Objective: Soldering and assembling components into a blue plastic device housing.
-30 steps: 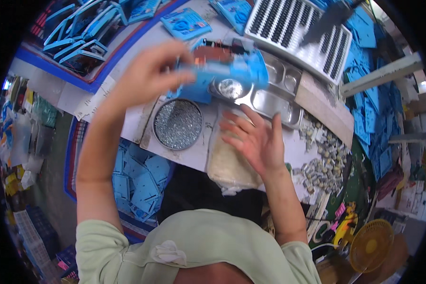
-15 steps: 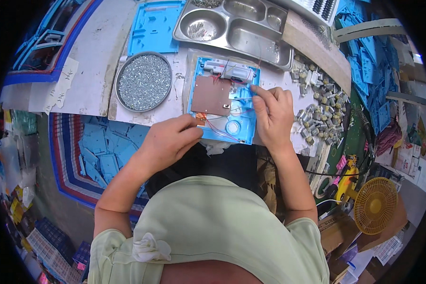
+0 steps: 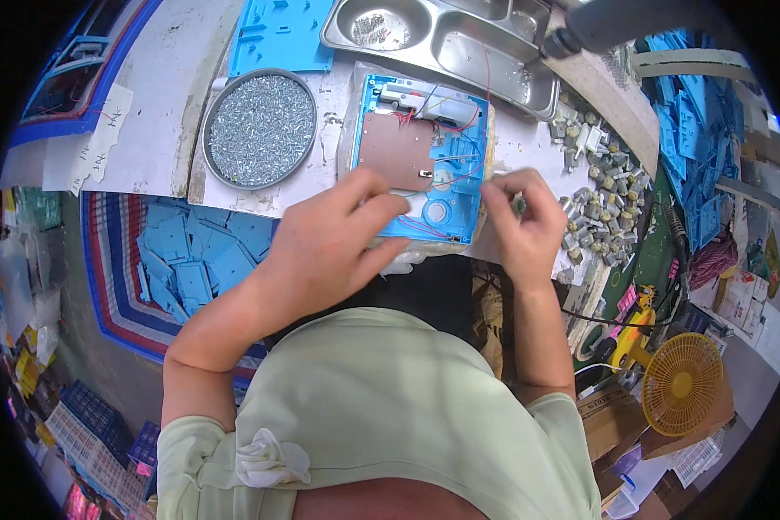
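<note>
In front of me lies a blue plastic housing (image 3: 466, 201), with a brown circuit board (image 3: 396, 152), a white-grey cylindrical part (image 3: 433, 106) and thin red and dark wires inside. My left hand (image 3: 334, 230) hovers over its near left corner, thumb and fingers apart, with nothing visible between them. This hand hides that corner and the board's near edge. Just off the housing's right edge is my right hand (image 3: 529, 221), its fingers curled in toward the thumb. A small dark spot shows between those fingers, too small to make out.
A round tray of small screws (image 3: 262, 130) stands left of the housing. Beyond are a blue panel (image 3: 282, 39) and a steel compartment tray (image 3: 459, 52). Small motors (image 3: 602, 195) are heaped at right. A dark grey tool (image 3: 615, 26) juts in at upper right. Blue panels (image 3: 204, 260) fill a striped bag.
Both hands have come away from the housing; the left has lifted and opened, the right has curled its fingers. A dark grey tool now shows at upper right. The view has shifted slightly.
</note>
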Demonstrator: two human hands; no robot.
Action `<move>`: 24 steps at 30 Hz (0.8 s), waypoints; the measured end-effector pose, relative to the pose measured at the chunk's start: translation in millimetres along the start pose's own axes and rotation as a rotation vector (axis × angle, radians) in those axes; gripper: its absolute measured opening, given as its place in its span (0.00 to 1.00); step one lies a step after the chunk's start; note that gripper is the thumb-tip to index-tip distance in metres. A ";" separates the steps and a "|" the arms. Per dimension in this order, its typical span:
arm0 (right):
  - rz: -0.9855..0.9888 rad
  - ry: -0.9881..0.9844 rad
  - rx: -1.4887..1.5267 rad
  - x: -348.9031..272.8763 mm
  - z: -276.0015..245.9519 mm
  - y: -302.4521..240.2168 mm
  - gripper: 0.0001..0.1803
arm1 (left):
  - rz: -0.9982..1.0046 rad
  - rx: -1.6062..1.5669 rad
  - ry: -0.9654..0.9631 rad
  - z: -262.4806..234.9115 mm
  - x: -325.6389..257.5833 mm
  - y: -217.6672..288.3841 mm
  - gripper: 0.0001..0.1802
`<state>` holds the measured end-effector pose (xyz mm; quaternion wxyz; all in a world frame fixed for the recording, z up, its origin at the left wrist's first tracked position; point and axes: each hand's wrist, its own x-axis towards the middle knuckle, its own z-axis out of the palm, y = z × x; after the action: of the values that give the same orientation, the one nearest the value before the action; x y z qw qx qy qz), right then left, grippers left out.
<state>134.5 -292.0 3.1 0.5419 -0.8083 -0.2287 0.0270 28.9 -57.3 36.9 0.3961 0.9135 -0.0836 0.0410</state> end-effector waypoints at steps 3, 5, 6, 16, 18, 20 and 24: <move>-0.146 0.008 -0.110 -13.9 -2.5 -12.0 0.05 | 0.091 0.068 0.086 22.1 19.1 4.7 0.15; -0.045 0.028 -0.055 -18.8 -9.1 -16.7 0.05 | 0.192 0.137 0.102 43.1 42.6 0.1 0.12; 0.002 0.032 -0.020 -19.8 -11.3 -18.1 0.05 | 0.235 0.179 0.113 49.9 50.2 -3.4 0.11; -0.299 0.334 0.196 -26.3 -39.1 -15.7 0.35 | 0.414 0.172 -0.060 43.5 29.9 -8.3 0.08; -0.392 0.215 0.059 -12.0 -37.0 -15.4 0.32 | 0.444 0.160 -0.147 45.0 8.3 -9.9 0.09; -0.518 -0.167 -0.286 4.7 -21.0 -23.1 0.24 | 0.499 0.137 -0.113 40.3 -0.6 -11.4 0.12; -0.529 -0.376 -0.467 1.8 16.3 -16.0 0.12 | 0.459 0.107 0.039 28.3 -19.8 -28.6 0.12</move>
<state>125.9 -272.2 11.0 0.2803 -0.8038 -0.5244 -0.0187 15.0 -56.3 -5.7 0.3289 0.8893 -0.2789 0.1521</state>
